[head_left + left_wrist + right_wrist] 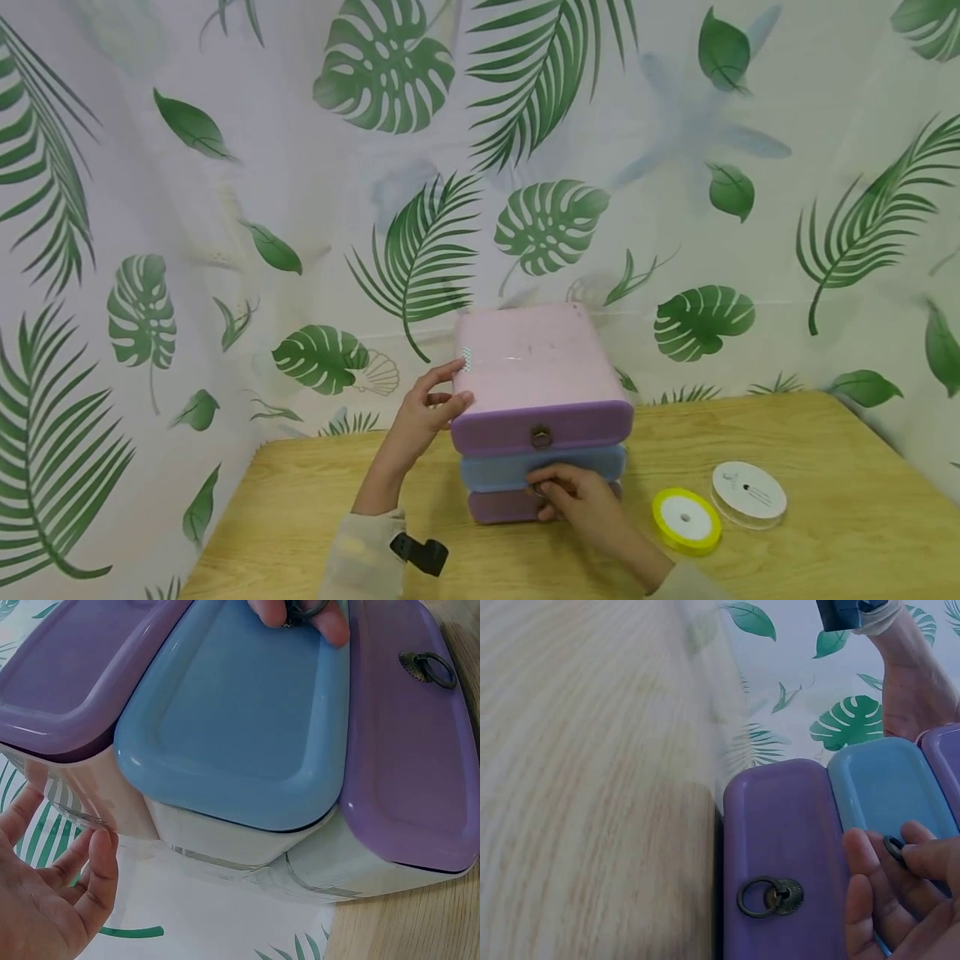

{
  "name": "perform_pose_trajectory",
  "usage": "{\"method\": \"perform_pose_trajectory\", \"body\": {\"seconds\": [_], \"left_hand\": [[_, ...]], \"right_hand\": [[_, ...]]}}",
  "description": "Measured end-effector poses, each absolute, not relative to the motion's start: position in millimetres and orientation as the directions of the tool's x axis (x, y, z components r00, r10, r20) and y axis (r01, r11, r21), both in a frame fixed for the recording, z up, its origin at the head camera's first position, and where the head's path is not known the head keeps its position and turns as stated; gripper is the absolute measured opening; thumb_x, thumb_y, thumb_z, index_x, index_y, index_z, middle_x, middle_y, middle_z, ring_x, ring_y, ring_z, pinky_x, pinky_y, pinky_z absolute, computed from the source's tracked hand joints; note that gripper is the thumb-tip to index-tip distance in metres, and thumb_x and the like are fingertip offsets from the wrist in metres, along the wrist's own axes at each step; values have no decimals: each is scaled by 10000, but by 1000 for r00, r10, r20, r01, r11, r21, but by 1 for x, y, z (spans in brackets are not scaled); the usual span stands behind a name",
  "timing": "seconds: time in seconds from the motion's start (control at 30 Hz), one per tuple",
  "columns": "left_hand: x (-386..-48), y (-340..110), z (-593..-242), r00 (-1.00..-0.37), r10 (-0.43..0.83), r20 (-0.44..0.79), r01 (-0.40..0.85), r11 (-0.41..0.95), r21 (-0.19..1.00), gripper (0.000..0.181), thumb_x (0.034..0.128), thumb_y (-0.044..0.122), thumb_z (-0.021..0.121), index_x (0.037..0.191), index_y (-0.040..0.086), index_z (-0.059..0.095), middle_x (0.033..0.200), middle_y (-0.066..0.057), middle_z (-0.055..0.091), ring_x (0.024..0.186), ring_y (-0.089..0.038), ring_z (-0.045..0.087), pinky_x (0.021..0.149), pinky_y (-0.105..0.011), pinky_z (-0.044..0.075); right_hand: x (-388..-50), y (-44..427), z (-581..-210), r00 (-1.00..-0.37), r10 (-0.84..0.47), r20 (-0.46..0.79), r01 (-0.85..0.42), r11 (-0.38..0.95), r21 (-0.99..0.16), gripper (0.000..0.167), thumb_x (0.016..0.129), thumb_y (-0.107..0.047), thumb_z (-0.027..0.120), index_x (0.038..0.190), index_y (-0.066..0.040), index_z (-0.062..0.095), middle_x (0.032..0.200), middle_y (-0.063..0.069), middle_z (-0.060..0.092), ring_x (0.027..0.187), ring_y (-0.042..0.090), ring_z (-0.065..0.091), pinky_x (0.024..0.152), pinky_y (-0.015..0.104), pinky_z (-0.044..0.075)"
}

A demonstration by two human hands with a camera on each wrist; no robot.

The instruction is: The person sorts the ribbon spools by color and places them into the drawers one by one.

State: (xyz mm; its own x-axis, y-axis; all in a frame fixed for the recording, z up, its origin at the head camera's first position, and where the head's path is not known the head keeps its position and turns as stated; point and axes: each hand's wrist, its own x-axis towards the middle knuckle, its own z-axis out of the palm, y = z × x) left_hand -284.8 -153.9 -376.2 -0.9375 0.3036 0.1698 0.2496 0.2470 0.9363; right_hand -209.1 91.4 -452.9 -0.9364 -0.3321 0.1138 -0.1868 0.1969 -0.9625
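Observation:
A stack of three small drawers stands on the table, under a pale pink top (532, 358). The upper drawer front (585, 423) and lower drawer front (498, 507) are purple, with a blue drawer front (225, 727) between them. My right hand (592, 510) pinches the dark metal ring pull (894, 849) of the blue drawer between thumb and fingers. My left hand (422, 417) rests its fingertips against the left side of the top box. In the left wrist view, the blue front sits with only a thin dark gap behind its rim.
Right of the stack lie a yellow-rimmed spool (686, 521) and a white spool (748, 495) on the wooden table (840, 475). A leaf-patterned cloth (525, 150) hangs behind. A ring pull (769, 897) hangs on the lower purple drawer.

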Motion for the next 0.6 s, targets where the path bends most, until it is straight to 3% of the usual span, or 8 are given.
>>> {"method": "perform_pose_trajectory", "body": {"seconds": [0.33,0.6], "left_hand": [[-283,-154,-374,-945,283,165,244,276,930,537,916,333,641,1424,319,468,1441,-99,423,1107,-246,568,825,-370,534],[-283,-152,-374,-947,281,153,233,276,933,541,913,328,641,1425,318,465,1433,-94,429,1126,-253,556,830,-370,525]], "right_hand": [[-194,97,-445,-910,-410,66,-155,188,-970,292,999,-115,503,1206,62,611,1107,265,668,798,240,699,756,303,569],[-172,107,-446,-866,-499,32,-68,55,-996,412,989,-189,543,1258,123,552,1176,272,645,882,148,702,827,298,558]]}}
